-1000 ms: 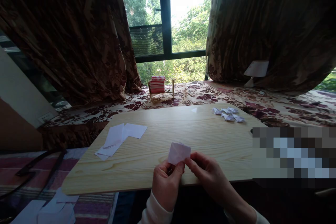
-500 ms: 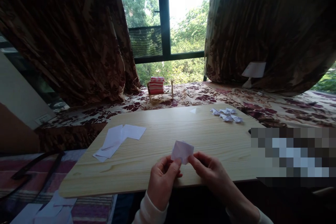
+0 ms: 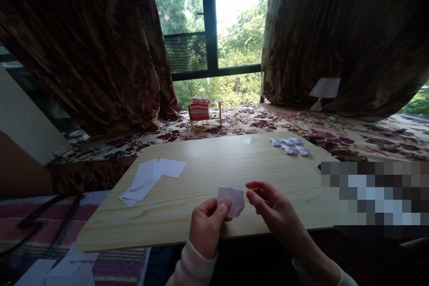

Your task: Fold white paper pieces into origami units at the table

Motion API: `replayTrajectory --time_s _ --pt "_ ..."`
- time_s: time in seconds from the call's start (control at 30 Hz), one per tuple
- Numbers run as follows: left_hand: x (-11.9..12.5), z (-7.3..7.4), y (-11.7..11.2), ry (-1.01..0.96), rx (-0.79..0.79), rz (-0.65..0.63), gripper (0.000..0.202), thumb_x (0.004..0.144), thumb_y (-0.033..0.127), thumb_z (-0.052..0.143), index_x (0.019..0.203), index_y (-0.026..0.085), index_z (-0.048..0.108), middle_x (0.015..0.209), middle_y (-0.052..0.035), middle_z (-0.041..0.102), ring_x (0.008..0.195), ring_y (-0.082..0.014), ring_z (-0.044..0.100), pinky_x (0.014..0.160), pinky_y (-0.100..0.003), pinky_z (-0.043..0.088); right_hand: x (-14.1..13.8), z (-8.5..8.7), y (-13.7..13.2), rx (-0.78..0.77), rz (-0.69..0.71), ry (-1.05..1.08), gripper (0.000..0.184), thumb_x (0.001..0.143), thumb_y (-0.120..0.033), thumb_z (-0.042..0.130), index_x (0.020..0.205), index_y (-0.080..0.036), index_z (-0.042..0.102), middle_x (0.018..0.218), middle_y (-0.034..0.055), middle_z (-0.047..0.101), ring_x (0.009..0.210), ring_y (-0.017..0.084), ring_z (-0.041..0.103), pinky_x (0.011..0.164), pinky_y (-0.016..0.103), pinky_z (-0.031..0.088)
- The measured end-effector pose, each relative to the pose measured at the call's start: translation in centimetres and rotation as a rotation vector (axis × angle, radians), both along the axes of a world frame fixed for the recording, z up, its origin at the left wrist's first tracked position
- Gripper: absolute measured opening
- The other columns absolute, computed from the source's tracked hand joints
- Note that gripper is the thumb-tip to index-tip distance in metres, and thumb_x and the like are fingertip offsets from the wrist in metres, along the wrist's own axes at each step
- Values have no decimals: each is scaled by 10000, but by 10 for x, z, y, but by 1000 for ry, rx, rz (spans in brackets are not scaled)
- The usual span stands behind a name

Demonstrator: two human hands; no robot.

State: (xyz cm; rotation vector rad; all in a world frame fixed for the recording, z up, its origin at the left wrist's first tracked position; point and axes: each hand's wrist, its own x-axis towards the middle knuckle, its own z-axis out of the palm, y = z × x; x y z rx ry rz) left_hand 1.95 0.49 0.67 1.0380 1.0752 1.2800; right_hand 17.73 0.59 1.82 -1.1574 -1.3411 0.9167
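Folded paper (image 3: 237, 200): small, white, flat, creased, its lower right corner slanted; held above the near part of your desk (image 3: 201, 161).
Left hand (image 3: 208, 225): your grip pinches the folded paper, thumb across its lower left.
Right hand (image 3: 279, 208): your grip is loosely spread, just beside the folded paper but apart from it.
Loose sheets (image 3: 144, 178): white, overlapping, on the desk's left.
Folded pieces (image 3: 290, 148): white, clustered near the far right corner.
Folded paper's underside: hidden from you.
Pixelated patch (image 3: 370, 194): covers the desk's right edge.

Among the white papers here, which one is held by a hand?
The small folded paper in the left hand; other papers lie on the table or striped cloth.
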Motion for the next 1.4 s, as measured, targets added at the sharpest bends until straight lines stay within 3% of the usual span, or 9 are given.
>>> replayTrajectory --time_s 0.2,0.4,0.57,0.87,1.13,1.4 --pt "-2 0 0 -7 31 -66 301 675 399 729 828 141 749 691 -31 705 659 -140 571 628 -213 437 -9 -6 2 21 127 63 226 778 -382 624 890 -186 606 727 21 649 640 151 599 577 257 471" --pt "-4 1 -2 -1 41 -57 298 701 393 710 864 148 755 722 -44 715 724 -174 588 696 -252 434 -7 -5 -5 220 78 -65 83 822 -243 589 894 -224 626 758 -5 609 667 124 568 586 228 466" --pt "-4 4 -4 7 45 -59 285 692 374 720 873 157 755 760 -48 728 751 -184 598 722 -260 440 -8 -3 -7 375 89 -146 144 828 -148 561 919 -242 621 859 -4 587 662 97 536 570 206 458" --pt "-4 1 -5 21 43 -82 244 702 353 715 840 155 753 753 -52 720 753 -193 607 728 -274 451 -7 -4 -5 326 129 -195 195 830 -129 544 969 -236 627 862 1 580 664 98 538 562 207 459" --pt "-3 7 -5 58 74 -96 238 715 335 704 875 167 757 767 -53 717 787 -200 602 744 -273 447 -8 -2 -6 306 165 -215 209 828 -130 542 991 -238 615 907 11 580 673 101 539 570 212 458" --pt "-3 4 -6 88 99 -114 241 751 353 677 900 178 750 805 -51 714 818 -201 599 767 -274 443 -2 2 -5 365 172 -346 179 836 -120 522 951 -228 607 865 14 573 690 118 527 584 235 441"
